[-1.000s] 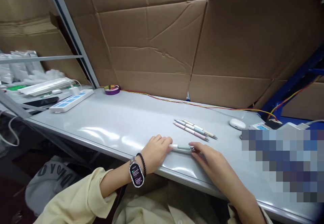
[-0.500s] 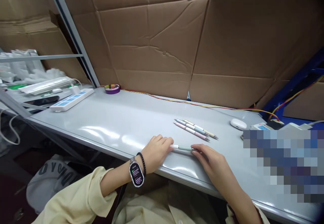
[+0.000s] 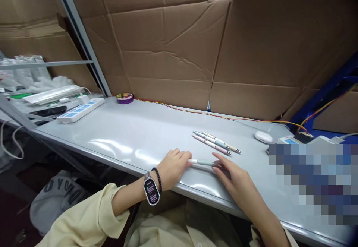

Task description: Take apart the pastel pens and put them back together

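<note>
A white and pale green pen (image 3: 205,162) is held level just above the table's front part. My left hand (image 3: 175,168) is closed around its white end, with the fingertips hiding that end. At the other end, the pen's tip lies between the thumb and fingers of my right hand (image 3: 232,172). The forefinger there is lifted a little from the pen, and the thumb sits below the tip. Behind my hands lie several similar pens side by side, among them a pink one (image 3: 212,145), a light blue one (image 3: 215,141) and a cream one (image 3: 231,147).
A white power strip (image 3: 81,110) and a purple roll of tape (image 3: 124,98) are on the table's left. Red and yellow wires (image 3: 179,108) run along the cardboard wall (image 3: 167,34). A white rounded case (image 3: 263,137) lies at the right, near a blurred-out area.
My right forefinger has lifted off the pen's tip, loosening the pinch. My left hand keeps its hold, and the pens on the table have not moved.
</note>
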`<action>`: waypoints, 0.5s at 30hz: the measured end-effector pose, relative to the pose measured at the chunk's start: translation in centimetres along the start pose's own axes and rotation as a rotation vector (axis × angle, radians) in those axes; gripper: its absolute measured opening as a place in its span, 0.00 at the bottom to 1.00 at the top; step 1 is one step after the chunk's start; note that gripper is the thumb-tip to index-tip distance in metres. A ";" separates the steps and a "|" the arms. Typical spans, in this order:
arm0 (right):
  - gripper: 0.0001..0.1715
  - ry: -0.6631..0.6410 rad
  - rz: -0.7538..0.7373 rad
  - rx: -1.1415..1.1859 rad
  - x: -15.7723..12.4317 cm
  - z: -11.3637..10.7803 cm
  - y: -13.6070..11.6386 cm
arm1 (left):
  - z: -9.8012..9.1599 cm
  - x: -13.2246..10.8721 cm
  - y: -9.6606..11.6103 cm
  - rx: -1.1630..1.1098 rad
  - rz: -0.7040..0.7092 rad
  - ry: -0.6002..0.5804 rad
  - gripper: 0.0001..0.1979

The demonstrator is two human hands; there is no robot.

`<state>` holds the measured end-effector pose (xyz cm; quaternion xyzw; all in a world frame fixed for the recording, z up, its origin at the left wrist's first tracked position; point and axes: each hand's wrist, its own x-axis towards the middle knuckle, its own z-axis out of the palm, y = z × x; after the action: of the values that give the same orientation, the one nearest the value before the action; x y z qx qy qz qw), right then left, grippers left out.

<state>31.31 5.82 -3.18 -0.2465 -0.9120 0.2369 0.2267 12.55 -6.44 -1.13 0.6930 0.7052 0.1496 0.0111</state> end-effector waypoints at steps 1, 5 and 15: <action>0.22 0.007 -0.005 0.007 0.0 0.1 0.1 | 0.0 0.0 0.0 -0.002 -0.001 0.003 0.06; 0.28 0.071 -0.052 -0.045 -0.1 0.4 0.2 | 0.0 -0.1 0.0 -0.004 -0.008 0.005 0.06; 0.25 0.148 -0.520 -0.161 -1.0 2.4 -7.0 | 0.1 -0.1 0.0 0.018 0.033 0.007 0.06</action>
<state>28.40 -0.86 -1.59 -0.0383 -0.9414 0.0791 0.3255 12.59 -6.49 -1.25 0.7041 0.6949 0.1461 0.0000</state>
